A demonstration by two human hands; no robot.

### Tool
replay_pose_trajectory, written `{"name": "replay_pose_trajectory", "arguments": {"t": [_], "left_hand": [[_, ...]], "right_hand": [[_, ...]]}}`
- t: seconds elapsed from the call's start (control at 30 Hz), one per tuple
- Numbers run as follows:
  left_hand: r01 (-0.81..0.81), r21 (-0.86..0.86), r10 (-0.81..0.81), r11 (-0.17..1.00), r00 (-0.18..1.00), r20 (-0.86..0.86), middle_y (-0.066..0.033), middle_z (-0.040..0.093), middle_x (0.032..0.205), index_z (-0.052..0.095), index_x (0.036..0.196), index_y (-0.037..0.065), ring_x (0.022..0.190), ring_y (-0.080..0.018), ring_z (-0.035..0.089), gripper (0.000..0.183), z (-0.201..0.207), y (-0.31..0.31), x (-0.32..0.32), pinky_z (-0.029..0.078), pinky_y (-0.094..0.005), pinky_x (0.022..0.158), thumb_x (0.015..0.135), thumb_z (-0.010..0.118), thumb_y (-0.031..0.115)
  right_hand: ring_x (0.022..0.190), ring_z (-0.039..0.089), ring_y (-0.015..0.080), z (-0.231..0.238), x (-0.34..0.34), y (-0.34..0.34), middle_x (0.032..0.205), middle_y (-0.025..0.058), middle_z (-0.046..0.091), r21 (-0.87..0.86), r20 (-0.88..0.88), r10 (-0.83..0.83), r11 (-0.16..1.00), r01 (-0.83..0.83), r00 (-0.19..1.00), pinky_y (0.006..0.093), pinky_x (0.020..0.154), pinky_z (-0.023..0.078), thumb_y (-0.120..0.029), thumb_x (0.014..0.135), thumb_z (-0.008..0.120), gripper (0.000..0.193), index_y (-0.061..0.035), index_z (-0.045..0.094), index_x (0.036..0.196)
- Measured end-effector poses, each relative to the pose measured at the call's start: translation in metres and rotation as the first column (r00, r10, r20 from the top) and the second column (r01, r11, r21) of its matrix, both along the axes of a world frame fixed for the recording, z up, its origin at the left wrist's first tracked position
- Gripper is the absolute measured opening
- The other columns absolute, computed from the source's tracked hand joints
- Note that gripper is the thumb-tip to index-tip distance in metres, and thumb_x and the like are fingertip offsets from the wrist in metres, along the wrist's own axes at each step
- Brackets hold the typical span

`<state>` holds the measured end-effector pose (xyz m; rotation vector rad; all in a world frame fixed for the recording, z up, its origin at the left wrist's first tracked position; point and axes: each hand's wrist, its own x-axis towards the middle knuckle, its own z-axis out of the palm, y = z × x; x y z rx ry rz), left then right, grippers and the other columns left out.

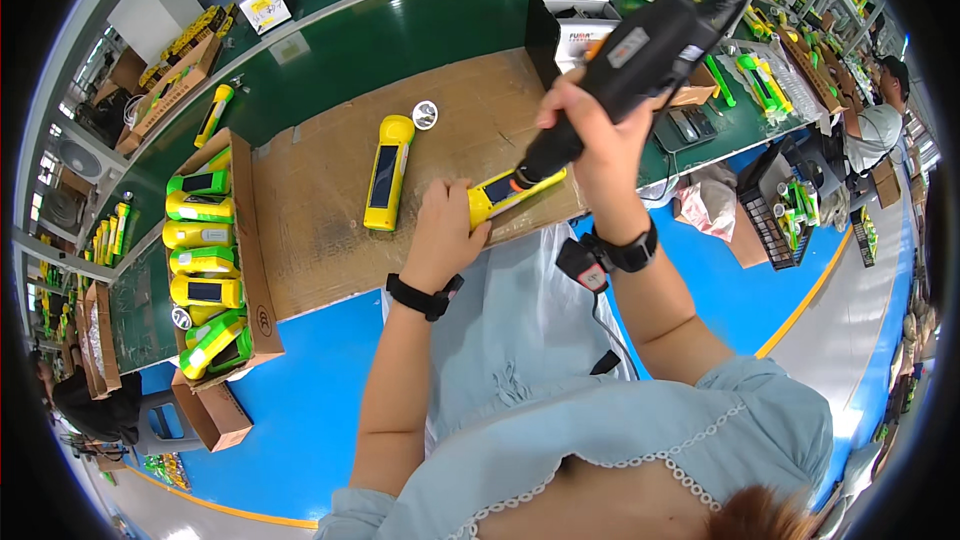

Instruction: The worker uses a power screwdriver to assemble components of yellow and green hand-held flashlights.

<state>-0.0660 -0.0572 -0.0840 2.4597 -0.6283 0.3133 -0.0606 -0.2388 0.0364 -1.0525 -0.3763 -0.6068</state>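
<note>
Plywood tops a green bench; left hand pins a torch, right hand grips a screwdriver.

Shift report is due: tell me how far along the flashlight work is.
Looks done: yellow-green flashlights fill the cardboard box. In hand: left hand pins a yellow flashlight on the wooden board while right hand presses the black power screwdriver onto it. Seemingly left: another flashlight and a round silver part.

top: pale blue, lace-trimmed | wrists: black bands
</note>
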Motion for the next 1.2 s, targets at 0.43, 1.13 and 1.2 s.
{"name": "replay_pose_trajectory", "arguments": {"t": [0.43,1.13,1.2], "left_hand": [[-0.234,0.144,0.232,0.962,0.972,0.028,-0.0313,0.045,0.114,0.038,0.125,-0.009,0.106,-0.0427,0.050,0.068,0.003,-0.061,0.125,0.045,-0.0438,0.089,0.076,0.073,0.023],[-0.264,0.336,0.348,0.904,0.911,-0.221,-0.0219,0.052,0.093,0.038,0.142,0.018,0.079,-0.0383,0.056,0.069,0.047,0.037,-0.011,0.048,-0.0424,0.069,0.081,0.069,0.025],[-0.163,0.330,0.241,0.930,0.947,-0.213,-0.0192,0.054,0.089,0.034,0.143,0.010,0.078,-0.0354,0.057,0.078,0.045,0.030,-0.024,0.048,-0.0409,0.066,0.079,0.071,0.034]], "right_hand": [[0.061,0.055,0.0121,-0.045,-0.056,-0.099,0.074,0.0062,0.056,-0.206,-0.206,-0.348,0.929,0.307,0.914,0.0248,0.055,0.045,0.009,0.073,0.063,0.051,-0.0011,0.040,0.117],[0.064,0.060,0.0133,-0.009,0.094,-0.152,0.077,0.0058,0.060,0.018,0.131,-0.450,0.892,0.452,0.883,0.0276,0.058,0.051,0.005,0.075,0.067,0.041,-0.0033,0.042,0.106],[0.067,0.059,0.0109,-0.008,0.107,-0.152,0.079,0.0029,0.059,-0.072,0.119,-0.480,0.869,0.489,0.869,0.0262,0.061,0.050,0.001,0.073,0.070,0.042,-0.0047,0.044,0.106]]}}
